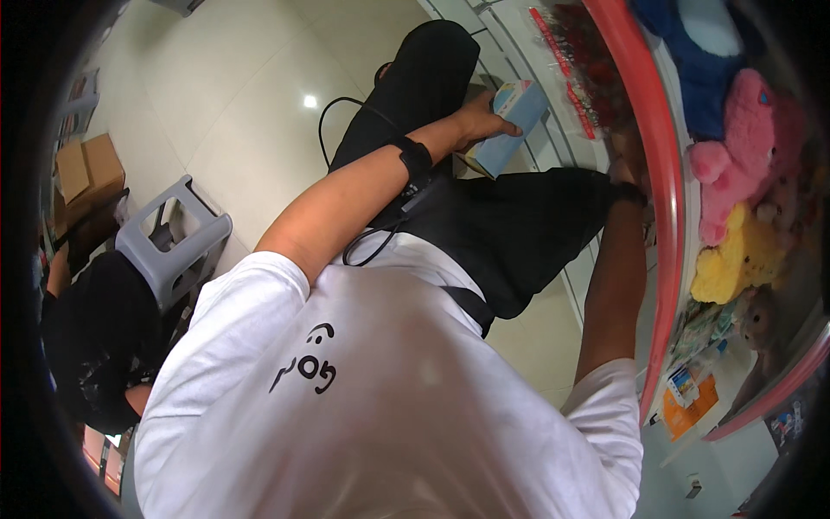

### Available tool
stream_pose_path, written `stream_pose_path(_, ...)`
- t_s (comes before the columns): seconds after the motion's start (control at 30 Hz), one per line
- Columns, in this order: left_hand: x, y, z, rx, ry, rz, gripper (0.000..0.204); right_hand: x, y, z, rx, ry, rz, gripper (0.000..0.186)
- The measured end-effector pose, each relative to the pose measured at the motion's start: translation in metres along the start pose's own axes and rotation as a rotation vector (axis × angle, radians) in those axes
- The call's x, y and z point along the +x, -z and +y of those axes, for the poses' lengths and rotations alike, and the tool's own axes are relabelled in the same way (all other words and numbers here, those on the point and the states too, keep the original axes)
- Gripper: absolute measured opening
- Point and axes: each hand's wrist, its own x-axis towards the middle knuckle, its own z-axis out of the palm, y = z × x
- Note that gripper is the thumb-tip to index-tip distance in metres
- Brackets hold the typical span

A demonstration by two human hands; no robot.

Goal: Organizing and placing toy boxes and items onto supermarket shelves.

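Note:
My left hand (pixel 482 121) grips a light blue cardboard box (pixel 508 145) above my lap, thumb across its face. My right hand (pixel 625 175) reaches beside my knee into the lower part of the red-edged shelving (pixel 661 208), in shadow; its fingers are too hidden to make out. Just beyond the box are small red packaged items (pixel 575 78) on the shelf. A black cable (pixel 322 130) loops by my left forearm, which wears a black wrist band.
Plush toys, pink (pixel 735 156), yellow (pixel 726 259) and blue (pixel 705 78), fill the right shelf. At left stand a grey plastic stool (pixel 177 242) and cardboard boxes (pixel 99 169). Another person (pixel 99 346) in dark clothing is at the far left. Pale tiles (pixel 225 78) cover the floor.

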Motion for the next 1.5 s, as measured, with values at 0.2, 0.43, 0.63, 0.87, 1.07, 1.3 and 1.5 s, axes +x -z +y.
stream_pose_path(0.2,0.003,0.006,-0.006,0.4,-0.261,0.165,0.103,-0.078,0.017,-0.101,0.387,-0.229,0.104,0.033)
stream_pose_path(0.43,0.004,-0.001,0.0,0.446,-0.301,0.098,0.097,-0.146,0.026,-0.279,0.625,-0.425,0.241,0.044)
stream_pose_path(0.63,0.01,0.0,-0.007,0.229,-0.227,0.069,0.088,-0.203,0.001,-0.309,0.96,-0.521,0.037,0.058)
stream_pose_path(0.87,0.012,-0.002,-0.009,0.115,-0.17,0.157,0.092,-0.223,-0.036,-0.304,0.707,-0.421,-0.209,0.077)
stream_pose_path(1.07,0.005,-0.002,-0.004,0.208,-0.354,0.142,0.096,-0.22,-0.039,-0.302,0.682,-0.393,-0.292,0.098)
stream_pose_path(1.3,0.003,0.001,-0.005,0.019,-0.391,0.005,0.091,-0.22,-0.034,-0.299,0.75,-0.386,-0.331,0.101)
stream_pose_path(1.5,-0.005,-0.002,0.005,0.003,-0.297,-0.086,0.092,-0.215,-0.025,-0.291,1.174,-0.484,-0.235,0.076)
